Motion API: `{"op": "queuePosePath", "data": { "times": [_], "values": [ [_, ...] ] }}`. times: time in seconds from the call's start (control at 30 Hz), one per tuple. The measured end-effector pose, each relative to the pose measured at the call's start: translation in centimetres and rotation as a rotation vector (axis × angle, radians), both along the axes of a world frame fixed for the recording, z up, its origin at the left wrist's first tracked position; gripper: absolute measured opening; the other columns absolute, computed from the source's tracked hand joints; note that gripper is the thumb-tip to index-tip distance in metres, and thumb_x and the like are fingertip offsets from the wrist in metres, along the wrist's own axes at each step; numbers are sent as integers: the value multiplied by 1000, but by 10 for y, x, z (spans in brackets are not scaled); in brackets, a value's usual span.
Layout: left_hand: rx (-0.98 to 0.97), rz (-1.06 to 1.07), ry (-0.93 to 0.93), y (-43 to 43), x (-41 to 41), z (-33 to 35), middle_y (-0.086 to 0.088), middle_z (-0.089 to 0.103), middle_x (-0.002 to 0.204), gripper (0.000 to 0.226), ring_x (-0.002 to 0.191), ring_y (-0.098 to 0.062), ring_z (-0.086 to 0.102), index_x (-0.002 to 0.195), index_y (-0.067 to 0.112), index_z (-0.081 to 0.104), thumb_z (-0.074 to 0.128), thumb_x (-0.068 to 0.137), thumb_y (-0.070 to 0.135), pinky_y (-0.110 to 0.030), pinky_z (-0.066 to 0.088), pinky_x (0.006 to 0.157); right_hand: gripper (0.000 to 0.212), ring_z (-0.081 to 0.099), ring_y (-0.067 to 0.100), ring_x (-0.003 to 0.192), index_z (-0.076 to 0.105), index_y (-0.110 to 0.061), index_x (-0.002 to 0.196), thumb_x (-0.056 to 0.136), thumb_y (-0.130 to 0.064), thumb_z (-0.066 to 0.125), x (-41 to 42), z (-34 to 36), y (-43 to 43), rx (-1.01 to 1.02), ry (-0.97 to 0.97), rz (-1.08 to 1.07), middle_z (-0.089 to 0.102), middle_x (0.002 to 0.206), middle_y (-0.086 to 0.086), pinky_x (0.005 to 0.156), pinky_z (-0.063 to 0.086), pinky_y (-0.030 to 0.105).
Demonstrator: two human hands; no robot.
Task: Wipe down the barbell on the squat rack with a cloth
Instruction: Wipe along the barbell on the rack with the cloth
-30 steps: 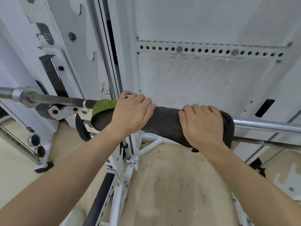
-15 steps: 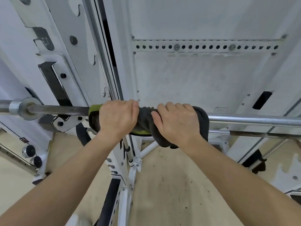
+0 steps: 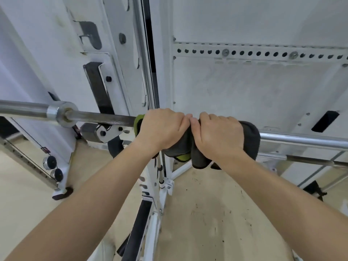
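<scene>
Fingers (image 3: 169, 114) of the left hand (image 3: 160, 129) are curled over the top and clenched on the cloth (image 3: 250, 136). The right hand (image 3: 218, 136) grips the same way, just beside it, and the knuckles of the two hands touch at the middle. The cloth is dark grey with a green edge. It is wrapped round the barbell (image 3: 101, 117), bunched under both palms, and loose folds hang below the wrists. The bar itself is hidden inside the wrap. Its long axis runs left to right, straight through both fists and across the forearms. Bare knurled shaft shows to the left of the left hand, out to the collar (image 3: 62, 114). Smooth chrome shows to the right of the right hand. The barbell sits on the white squat rack (image 3: 130, 76), above the floor (image 3: 207, 213). Judgement: any stroke must slide along this axis. The left hand is nearer the collar end, so a leftward pass would meet the rack hook first.
</scene>
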State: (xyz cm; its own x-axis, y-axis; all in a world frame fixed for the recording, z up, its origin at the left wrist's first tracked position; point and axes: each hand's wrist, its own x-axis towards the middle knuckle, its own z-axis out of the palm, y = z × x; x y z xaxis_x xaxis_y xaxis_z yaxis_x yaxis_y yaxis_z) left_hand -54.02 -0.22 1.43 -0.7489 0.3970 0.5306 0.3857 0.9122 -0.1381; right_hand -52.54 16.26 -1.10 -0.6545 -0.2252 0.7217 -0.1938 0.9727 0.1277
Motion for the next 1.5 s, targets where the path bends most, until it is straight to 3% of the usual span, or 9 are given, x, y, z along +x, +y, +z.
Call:
{"op": "queuePosePath", "data": {
  "times": [0.33,0.5,0.67,0.83,0.97,1.07,1.17,1.37,1.5],
  "values": [
    [18,192,58,-84,-8,4,-4,53,51,44,51,-33,58,64,16,60,46,102,30,-35,46,48,43,30,17,44,41,-18,77,107,-40,21,-10,21,-98,-17,-291,174,35,56,-4,52,19,32],
    [38,160,158,-60,0,-1,-5,46,40,32,32,-27,45,59,13,56,72,87,12,-27,37,38,45,52,26,53,58,-13,87,103,-46,32,-2,9,-64,135,-140,241,59,69,6,53,26,33],
    [214,116,201,-32,10,-25,2,58,70,38,66,-25,52,78,18,54,31,103,34,-42,40,75,44,57,27,59,59,-11,93,89,-55,56,5,12,-19,253,-198,236,60,75,6,54,30,32],
    [-49,-46,68,-62,18,-27,-3,66,106,58,99,-27,60,120,14,62,56,82,57,-43,40,94,27,54,25,58,58,-14,94,84,-38,68,5,14,28,284,-232,123,56,72,2,49,31,29],
    [-150,51,28,-76,5,-9,0,66,85,30,79,-25,62,101,20,61,63,85,45,-35,44,69,21,36,20,50,41,-19,91,95,-33,55,-3,21,3,310,-313,72,37,63,-4,47,13,28],
    [-245,105,32,-83,-4,-2,2,57,66,28,60,-23,55,82,20,57,68,84,46,-29,32,57,24,24,14,43,39,-17,82,94,-23,60,-9,23,-19,302,-320,49,28,56,-4,46,21,28],
    [-211,125,36,-84,-7,-5,5,47,59,28,54,-20,43,77,19,56,72,80,42,-29,34,55,11,35,15,47,50,-18,90,96,-19,60,-9,26,-39,240,-406,119,31,58,-3,56,35,33],
    [-154,42,19,-53,-7,-8,2,55,57,31,47,-23,53,77,16,58,72,80,44,-30,42,49,15,42,18,57,49,-16,106,97,-25,58,-1,24,-10,237,-382,161,29,62,-4,52,28,33],
    [-160,11,-12,-4,-5,-9,3,56,56,32,48,-23,55,77,19,56,67,80,49,-28,43,47,25,44,20,57,36,-21,90,93,-28,59,7,22,30,236,-344,105,41,67,-4,51,29,32]
  ]
}}
